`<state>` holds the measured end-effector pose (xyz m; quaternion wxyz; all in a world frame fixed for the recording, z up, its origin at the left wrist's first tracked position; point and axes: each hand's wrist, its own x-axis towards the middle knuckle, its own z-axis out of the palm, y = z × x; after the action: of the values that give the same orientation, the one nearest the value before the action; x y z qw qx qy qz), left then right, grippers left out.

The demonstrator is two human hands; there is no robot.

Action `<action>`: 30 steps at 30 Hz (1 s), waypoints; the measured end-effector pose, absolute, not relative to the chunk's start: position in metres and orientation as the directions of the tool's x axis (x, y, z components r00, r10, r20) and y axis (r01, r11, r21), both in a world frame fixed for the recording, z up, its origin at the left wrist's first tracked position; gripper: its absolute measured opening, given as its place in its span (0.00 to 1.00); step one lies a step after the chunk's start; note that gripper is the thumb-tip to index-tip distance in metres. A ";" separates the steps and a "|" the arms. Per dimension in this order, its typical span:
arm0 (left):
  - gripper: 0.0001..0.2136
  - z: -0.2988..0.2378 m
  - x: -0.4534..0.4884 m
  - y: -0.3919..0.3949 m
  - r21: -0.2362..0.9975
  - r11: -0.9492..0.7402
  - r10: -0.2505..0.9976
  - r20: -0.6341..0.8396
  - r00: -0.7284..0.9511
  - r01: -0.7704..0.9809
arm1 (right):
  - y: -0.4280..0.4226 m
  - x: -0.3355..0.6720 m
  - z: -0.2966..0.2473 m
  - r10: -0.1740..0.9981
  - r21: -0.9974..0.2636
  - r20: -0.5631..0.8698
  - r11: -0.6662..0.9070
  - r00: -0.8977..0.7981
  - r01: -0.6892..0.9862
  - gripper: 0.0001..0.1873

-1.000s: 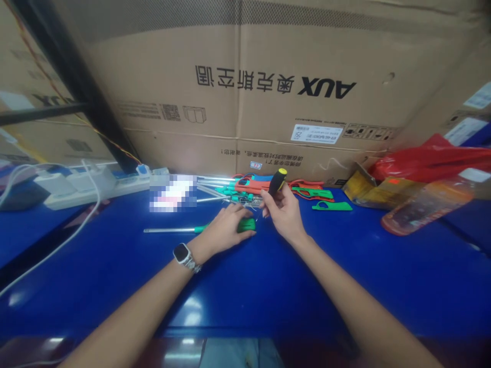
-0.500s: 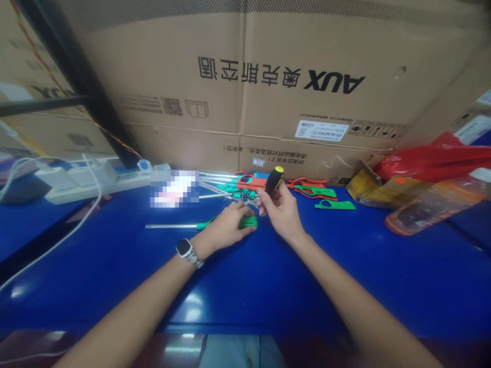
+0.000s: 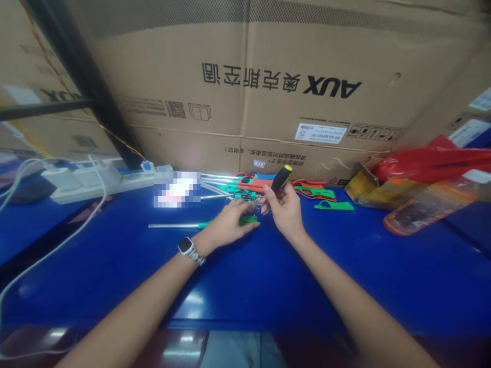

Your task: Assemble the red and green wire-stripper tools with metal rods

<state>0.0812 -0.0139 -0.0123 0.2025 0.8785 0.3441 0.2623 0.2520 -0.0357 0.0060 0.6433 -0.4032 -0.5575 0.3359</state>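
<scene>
A green long-necked gas lighter point(image 3: 249, 219) lies on the blue table, its metal tube pointing left. My left hand point(image 3: 230, 224) is closed over its handle and covers the middle of it. My right hand point(image 3: 284, 210) grips a black and yellow screwdriver point(image 3: 282, 179), tilted with the handle up and the shaft down toward the lighter's handle. Whether the tip touches is too small to tell. Just behind my hands is a pile of lighter parts point(image 3: 245, 190) with metal tubes and teal pieces. Orange handle shells point(image 3: 261, 183) lie among them.
Green shells point(image 3: 333, 205) lie to the right. Farther right are a torn yellow carton point(image 3: 372, 189), a bottle point(image 3: 433, 202) and a red plastic bag point(image 3: 429, 159). A power strip point(image 3: 103, 183) with cables stands at the left. A large cardboard box point(image 3: 245, 102) closes off the back.
The screwdriver has tilted more, its handle now leaning farther right, and its shaft has come over the lighter's handle. My left hand keeps its hold on the lighter. The view has shifted slightly.
</scene>
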 end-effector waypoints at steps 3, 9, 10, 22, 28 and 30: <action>0.07 -0.008 0.081 -0.013 0.568 -0.690 0.704 0.385 0.597 0.447 | -0.036 0.252 0.009 0.874 -0.892 0.440 0.452 0.208 -0.012 0.16; 0.06 -0.007 0.082 -0.010 0.623 -0.660 0.729 0.394 0.560 0.420 | -0.036 0.251 0.012 0.849 -0.874 0.466 0.486 0.249 -0.022 0.17; 0.06 -0.007 0.082 -0.011 0.632 -0.654 0.734 0.396 0.553 0.416 | -0.037 0.251 0.012 0.847 -0.871 0.472 0.490 0.245 -0.017 0.16; 0.06 -0.011 0.083 -0.013 0.643 -0.628 0.751 0.353 0.558 0.438 | -0.039 0.251 0.010 0.856 -0.868 0.495 0.492 0.150 0.058 0.13; 0.25 -0.004 0.076 -0.013 0.438 -0.613 0.786 0.254 0.564 0.657 | -0.038 0.252 0.010 0.854 -0.863 0.505 0.494 0.126 0.111 0.12; 0.22 -0.005 0.075 -0.013 0.431 -0.612 0.783 0.212 0.585 0.663 | -0.037 0.252 0.008 0.860 -0.865 0.498 0.486 0.108 0.123 0.13</action>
<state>0.0750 -0.0126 -0.0048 0.1548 0.8767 0.4122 0.1940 0.2519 -0.0370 0.0084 0.6205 -0.4109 -0.5982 0.2972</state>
